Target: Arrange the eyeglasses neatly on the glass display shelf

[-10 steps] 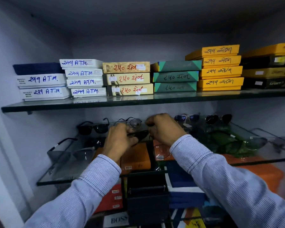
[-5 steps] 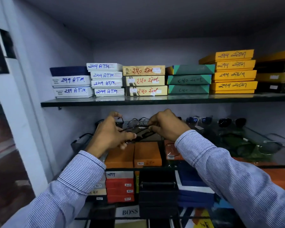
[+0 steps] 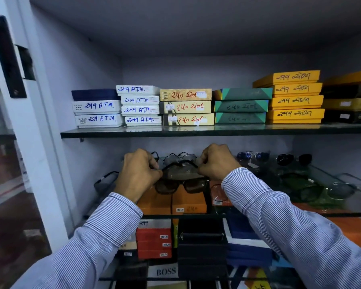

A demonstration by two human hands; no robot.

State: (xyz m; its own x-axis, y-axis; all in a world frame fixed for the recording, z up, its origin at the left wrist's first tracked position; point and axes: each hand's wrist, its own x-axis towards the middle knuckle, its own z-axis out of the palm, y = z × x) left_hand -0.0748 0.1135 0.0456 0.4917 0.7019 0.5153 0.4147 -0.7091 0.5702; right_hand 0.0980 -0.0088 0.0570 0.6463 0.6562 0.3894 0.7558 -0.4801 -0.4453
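Observation:
My left hand and my right hand each pinch one end of a black-framed pair of eyeglasses, held level just above the glass display shelf. Below it I see a brown-lensed shape that may be its reflection or another pair. More pairs stand along the back: a thin metal-framed pair, a blue-lensed pair and a dark pair. Another pair lies at the shelf's left end. Green-tinted glasses lie on the right part.
The upper shelf carries stacks of labelled boxes: white, beige, green, yellow. Orange boxes, red boxes and dark cases sit beneath the glass. A white cabinet frame stands at the left.
The view has swung left, showing the cabinet frame. Both hands have stayed on the black pair; they now hold it spread level between them, its lenses facing me.

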